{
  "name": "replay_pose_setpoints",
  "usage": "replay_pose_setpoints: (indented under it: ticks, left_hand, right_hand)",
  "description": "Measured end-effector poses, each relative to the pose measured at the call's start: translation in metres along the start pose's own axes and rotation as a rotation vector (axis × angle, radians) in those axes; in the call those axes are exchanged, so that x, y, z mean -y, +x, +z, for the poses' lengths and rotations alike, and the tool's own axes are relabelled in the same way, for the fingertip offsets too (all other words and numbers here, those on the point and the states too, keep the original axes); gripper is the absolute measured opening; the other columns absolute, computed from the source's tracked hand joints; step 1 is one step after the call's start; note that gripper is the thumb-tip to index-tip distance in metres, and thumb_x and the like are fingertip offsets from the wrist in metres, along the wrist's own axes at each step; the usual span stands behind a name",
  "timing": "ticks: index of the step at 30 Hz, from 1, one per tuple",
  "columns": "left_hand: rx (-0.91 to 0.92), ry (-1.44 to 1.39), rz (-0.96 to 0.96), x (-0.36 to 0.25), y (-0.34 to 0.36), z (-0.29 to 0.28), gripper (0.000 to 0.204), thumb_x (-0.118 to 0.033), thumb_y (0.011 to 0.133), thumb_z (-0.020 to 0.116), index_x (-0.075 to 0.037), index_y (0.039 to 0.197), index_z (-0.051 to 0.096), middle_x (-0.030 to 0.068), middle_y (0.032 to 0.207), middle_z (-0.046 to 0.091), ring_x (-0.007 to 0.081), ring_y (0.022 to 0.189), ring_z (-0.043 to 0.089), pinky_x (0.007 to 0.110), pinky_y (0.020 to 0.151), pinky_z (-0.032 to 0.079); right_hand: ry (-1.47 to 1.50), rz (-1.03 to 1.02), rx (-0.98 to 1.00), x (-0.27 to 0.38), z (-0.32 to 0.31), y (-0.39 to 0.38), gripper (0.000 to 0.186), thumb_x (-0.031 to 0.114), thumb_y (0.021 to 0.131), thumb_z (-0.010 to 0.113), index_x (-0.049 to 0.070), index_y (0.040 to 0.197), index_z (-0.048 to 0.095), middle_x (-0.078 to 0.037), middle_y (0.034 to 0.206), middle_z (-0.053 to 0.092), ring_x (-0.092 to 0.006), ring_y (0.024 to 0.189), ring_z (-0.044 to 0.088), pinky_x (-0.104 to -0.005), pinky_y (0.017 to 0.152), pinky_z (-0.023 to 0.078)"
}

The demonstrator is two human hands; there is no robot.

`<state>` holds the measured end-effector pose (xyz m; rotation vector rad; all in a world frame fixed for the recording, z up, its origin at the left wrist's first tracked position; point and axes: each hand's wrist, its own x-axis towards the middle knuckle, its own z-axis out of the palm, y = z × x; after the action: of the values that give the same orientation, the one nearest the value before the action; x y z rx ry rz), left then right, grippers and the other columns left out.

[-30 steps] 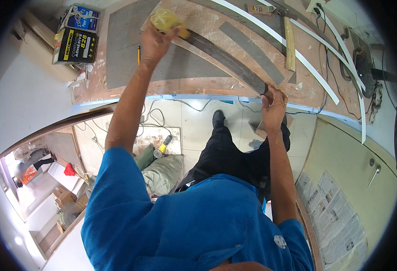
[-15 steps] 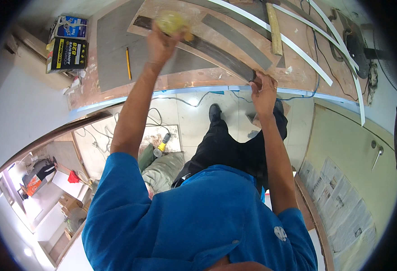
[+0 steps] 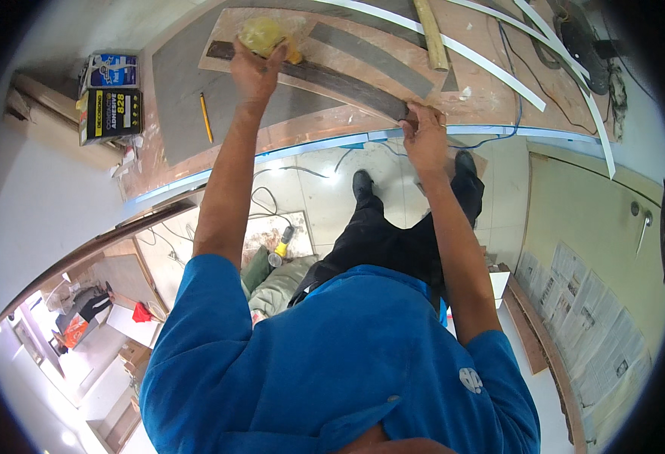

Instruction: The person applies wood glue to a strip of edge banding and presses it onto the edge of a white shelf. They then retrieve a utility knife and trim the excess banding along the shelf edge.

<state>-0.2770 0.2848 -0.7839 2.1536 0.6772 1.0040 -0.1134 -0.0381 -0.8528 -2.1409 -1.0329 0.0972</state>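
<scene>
My left hand (image 3: 255,74) is closed around a round, yellowish, see-through thing (image 3: 266,38); its exact kind I cannot make out. It is over the far left part of a long dark strip (image 3: 340,85), which lies slantwise on a pale board (image 3: 219,38). My right hand (image 3: 427,136) pinches the strip's near right end at the bench edge, fingertips curled over it. Beyond the dark strip, a shorter grey strip (image 3: 370,57) rests on the same board.
A yellow pencil (image 3: 206,118) lies on a grey sheet (image 3: 177,91) at left, near a black adhesive tin (image 3: 111,115) and a blue box (image 3: 113,72). A wooden stick (image 3: 430,34), long white strips (image 3: 491,68) and a cable (image 3: 515,98) are at right. A yellow power tool (image 3: 283,242) sits below.
My left hand stays on the yellowish thing near the strip's far left part, and my right hand keeps hold of the near end. The whole view has shifted slightly.
</scene>
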Motion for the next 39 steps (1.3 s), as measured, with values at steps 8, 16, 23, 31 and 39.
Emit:
replay_pose_setpoints:
  ticks: [8,16,23,31,39]
  left_hand:
    - [0.151,0.070,-0.005,-0.090,-0.044,0.061,0.064,-0.033,0.085,0.088,0.003,0.125,0.054,0.0191,0.106,0.076,0.0290,0.097,0.077,0.040,0.082,0.061]
    - [-0.027,-0.022,-0.033,-0.008,-0.023,0.008,0.066,-0.034,0.084,0.089,0.003,0.125,0.052,0.0195,0.102,0.077,0.0308,0.096,0.078,0.039,0.079,0.062]
    - [0.204,0.132,-0.067,-0.108,-0.056,0.058,0.054,-0.022,0.090,0.084,0.001,0.127,0.053,0.0163,0.105,0.077,0.0222,0.093,0.076,0.035,0.081,0.061]
    - [0.056,0.028,-0.038,-0.063,-0.060,0.024,0.054,-0.027,0.088,0.086,0.001,0.123,0.055,0.0189,0.100,0.076,0.0270,0.090,0.077,0.036,0.075,0.061]
    - [0.140,-0.275,-0.213,-0.101,-0.079,0.062,0.047,-0.015,0.087,0.086,0.004,0.120,0.058,0.0165,0.109,0.075,0.0233,0.101,0.074,0.034,0.086,0.059]
  right_hand:
    - [-0.002,-0.012,-0.016,-0.003,-0.001,-0.002,0.044,0.004,0.079,0.081,0.008,0.121,0.067,-0.013,0.110,0.072,-0.0404,0.113,0.060,-0.0478,0.099,0.047]
    - [0.006,-0.004,-0.050,-0.001,-0.001,-0.002,0.045,0.003,0.077,0.081,0.009,0.119,0.066,-0.012,0.108,0.072,-0.0383,0.112,0.061,-0.0470,0.100,0.047]
    - [0.036,-0.015,-0.047,-0.007,0.000,-0.002,0.044,0.003,0.076,0.083,0.008,0.117,0.069,-0.012,0.113,0.073,-0.0372,0.112,0.062,-0.0457,0.100,0.047]
    - [0.067,-0.024,-0.055,-0.002,-0.004,-0.002,0.046,0.002,0.075,0.083,0.007,0.118,0.069,-0.012,0.114,0.073,-0.0371,0.112,0.062,-0.0450,0.100,0.048]
    - [0.051,-0.030,-0.048,-0.008,-0.007,-0.001,0.042,0.003,0.077,0.081,0.006,0.117,0.070,-0.011,0.112,0.074,-0.0349,0.111,0.063,-0.0448,0.101,0.047]
